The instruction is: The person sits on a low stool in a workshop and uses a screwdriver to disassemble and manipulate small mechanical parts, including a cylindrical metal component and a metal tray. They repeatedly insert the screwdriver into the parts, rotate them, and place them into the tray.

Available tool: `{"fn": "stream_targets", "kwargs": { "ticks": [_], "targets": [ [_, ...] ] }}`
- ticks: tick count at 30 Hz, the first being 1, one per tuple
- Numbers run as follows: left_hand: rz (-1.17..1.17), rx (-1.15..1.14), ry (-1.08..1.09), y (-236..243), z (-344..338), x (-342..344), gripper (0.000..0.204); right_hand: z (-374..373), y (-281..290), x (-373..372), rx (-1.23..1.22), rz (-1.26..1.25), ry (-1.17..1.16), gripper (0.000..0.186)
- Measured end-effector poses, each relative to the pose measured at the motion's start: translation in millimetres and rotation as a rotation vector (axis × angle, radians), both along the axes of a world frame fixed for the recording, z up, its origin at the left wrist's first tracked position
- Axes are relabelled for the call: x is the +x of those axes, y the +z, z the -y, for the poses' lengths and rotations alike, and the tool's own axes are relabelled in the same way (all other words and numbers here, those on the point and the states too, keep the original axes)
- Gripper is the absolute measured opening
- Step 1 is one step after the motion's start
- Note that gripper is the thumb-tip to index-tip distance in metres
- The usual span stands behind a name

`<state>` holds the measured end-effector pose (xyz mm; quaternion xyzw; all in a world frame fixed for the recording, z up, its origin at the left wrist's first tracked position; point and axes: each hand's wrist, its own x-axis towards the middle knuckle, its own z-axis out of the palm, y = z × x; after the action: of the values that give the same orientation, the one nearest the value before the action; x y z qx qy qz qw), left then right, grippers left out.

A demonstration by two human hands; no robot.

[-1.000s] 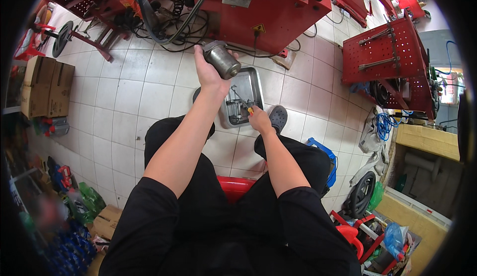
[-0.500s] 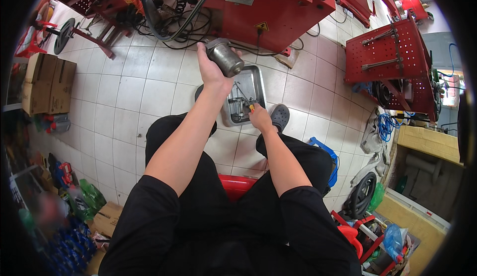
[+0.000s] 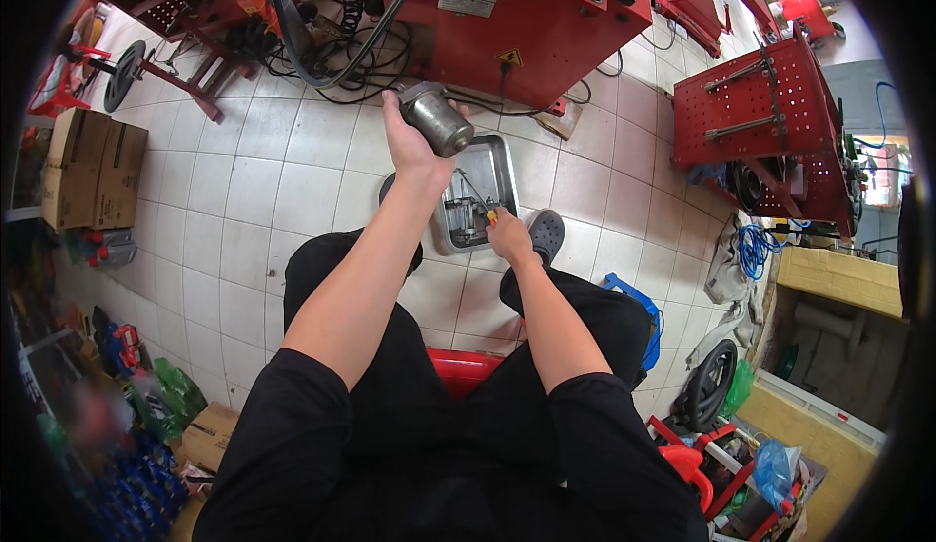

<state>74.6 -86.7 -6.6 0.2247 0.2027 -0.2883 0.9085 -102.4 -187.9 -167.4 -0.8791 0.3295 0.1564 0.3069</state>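
My left hand [image 3: 413, 144] is raised above the floor, its fingers wrapped around a grey metal cylinder [image 3: 441, 125] with a wider flange at its far end and a small round boss at its near end. Lower and to the right, my right hand [image 3: 509, 238] is closed on a screwdriver [image 3: 492, 216] with a yellow and red handle. Its thin shaft points up and left over a shallow metal tray [image 3: 513, 174]. Several small metal parts [image 3: 464, 218] lie in the tray, partly hidden by my right hand and the tool.
A red machine [image 3: 526, 40] stands ahead, with black cables [image 3: 375, 69] on the tiled floor at its base. To the right is a red perforated stand [image 3: 717, 113]. Cardboard boxes [image 3: 83, 167] are at the left. My right shoe [image 3: 548, 235] is beside the tray.
The cylinder in my left hand has tipped and dropped very slightly. My right hand keeps its hold on the screwdriver over the tray, and the whole view has shifted a little.
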Motion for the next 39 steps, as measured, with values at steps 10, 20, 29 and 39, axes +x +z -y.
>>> {"fn": "stream_targets", "kwargs": {
  "ticks": [10, 20, 29, 39],
  "targets": [
    [-0.031, -0.018, 0.019, 3, 2, 1, 0.055, 0, 7, 1, 0.02, 0.011, -0.005, 0.04],
    [-0.033, -0.052, 0.047, -4, -1, 8, 0.077, 6, 82, 14, -0.023, 0.02, 0.042, 0.032],
    [-0.1, -0.008, 0.121, 1, -5, 14, 0.065, 17, 226, -2, -0.05, 0.037, 0.003, 0.037],
    [-0.097, 0.03, 0.104, -39, -5, 16, 0.03, 4, 350, -57, 0.033, 0.287, -0.027, 0.041]
  ]
}}
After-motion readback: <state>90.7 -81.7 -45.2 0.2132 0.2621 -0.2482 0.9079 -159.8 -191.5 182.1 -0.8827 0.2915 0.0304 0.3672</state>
